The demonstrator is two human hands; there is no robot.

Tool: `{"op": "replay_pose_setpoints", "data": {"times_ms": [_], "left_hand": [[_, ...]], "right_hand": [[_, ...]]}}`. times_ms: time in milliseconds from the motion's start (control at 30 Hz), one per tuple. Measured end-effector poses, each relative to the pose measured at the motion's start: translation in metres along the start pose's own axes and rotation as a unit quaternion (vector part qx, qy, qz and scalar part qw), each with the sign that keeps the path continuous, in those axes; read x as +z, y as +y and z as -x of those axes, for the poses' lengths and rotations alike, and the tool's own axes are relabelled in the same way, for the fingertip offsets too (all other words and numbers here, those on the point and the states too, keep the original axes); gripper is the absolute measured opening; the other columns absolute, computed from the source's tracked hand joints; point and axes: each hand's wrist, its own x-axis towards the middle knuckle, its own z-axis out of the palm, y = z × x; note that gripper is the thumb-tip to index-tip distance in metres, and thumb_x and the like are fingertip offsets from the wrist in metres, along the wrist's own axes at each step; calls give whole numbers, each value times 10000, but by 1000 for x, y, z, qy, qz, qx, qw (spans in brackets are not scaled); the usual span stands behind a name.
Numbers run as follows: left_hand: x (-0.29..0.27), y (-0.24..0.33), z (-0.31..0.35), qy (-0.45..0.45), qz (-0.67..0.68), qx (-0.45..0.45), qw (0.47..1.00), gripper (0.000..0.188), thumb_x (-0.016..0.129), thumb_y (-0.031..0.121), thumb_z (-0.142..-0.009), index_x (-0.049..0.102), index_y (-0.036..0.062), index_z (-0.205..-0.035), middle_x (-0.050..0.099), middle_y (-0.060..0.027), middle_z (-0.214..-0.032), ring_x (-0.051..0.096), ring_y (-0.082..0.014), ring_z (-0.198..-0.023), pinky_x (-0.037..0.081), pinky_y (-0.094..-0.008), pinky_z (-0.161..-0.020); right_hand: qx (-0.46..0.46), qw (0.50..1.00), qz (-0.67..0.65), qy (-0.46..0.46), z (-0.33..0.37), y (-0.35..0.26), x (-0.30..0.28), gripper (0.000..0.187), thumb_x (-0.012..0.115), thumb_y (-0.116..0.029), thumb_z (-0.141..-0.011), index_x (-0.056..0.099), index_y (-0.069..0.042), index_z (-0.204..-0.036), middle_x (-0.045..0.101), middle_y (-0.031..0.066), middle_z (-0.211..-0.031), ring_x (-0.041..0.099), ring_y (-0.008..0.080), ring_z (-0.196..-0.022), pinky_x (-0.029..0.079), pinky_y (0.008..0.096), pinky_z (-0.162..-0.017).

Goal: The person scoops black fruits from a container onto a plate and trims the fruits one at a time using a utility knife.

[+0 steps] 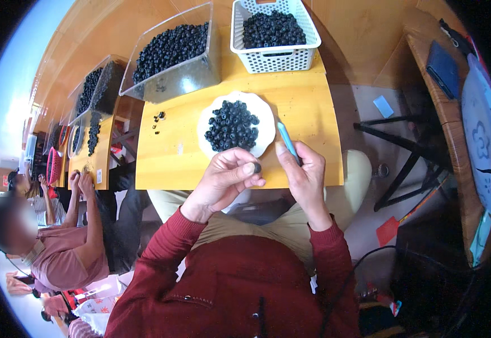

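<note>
The left hand [225,176] is nearly closed in a pinch, its thumb and fingertips gripping one small dark round piece [257,167]. The right hand [306,177], fingers curled, grasps a slim blue pen-shaped tool [287,141], tip directed away from the body. The left fingertips overlap the near edge of the plate [267,115] in this view; whether they touch it cannot be told.

The white plate, smooth and scallop-rimmed, bears a heap of similar dark pieces [231,127], matte and bead-like. It stands on a yellow wood-grained table [307,118], with a few loose bits [157,121] to its left. Beyond it, a clear rigid plastic bin [192,85] and a white perforated plastic basket [251,63], both holding dark pieces, occupy the table's far side.

To the left, a co-worker in a pink shirt [65,253] sits at a second table [101,160], which has a small white label [99,177] on its surface. Red writing marks a white bag [94,307] at lower left. To the right, black crossed legs [406,143] and a red fly swatter [388,231] lie between the worker and a brown wooden surface [454,132].
</note>
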Motion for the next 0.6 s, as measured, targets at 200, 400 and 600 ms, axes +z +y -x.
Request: {"op": "replay_pose_setpoints", "data": {"times_ms": [200,400,600], "left_hand": [[15,39,-49,124,-213,29,969,139,734,91,-898,675,18,-1001,701,-44,-906,666,-111,-792,555,-252,-746],[19,115,-180,109,-438,231,862,286,738,97,-891,661,-77,-1104,708,-91,-951,671,-139,-813,557,-265,-766],[2,103,-162,109,-608,215,756,205,735,115,-905,711,-29,-1049,732,-62,-933,675,-103,-837,555,-249,-753]], "right_hand": [[-8,996,53,72,0,22,-22,261,657,-224,-982,661,19,-887,431,-81,-637,356,21,-598,283,238,-502],[-18,992,74,101,1,35,-30,221,662,-189,-974,665,18,-898,442,-79,-644,364,20,-601,297,229,-511],[-25,993,59,104,0,37,-34,174,652,-140,-968,667,26,-916,457,-75,-665,387,8,-628,319,213,-532]]}}
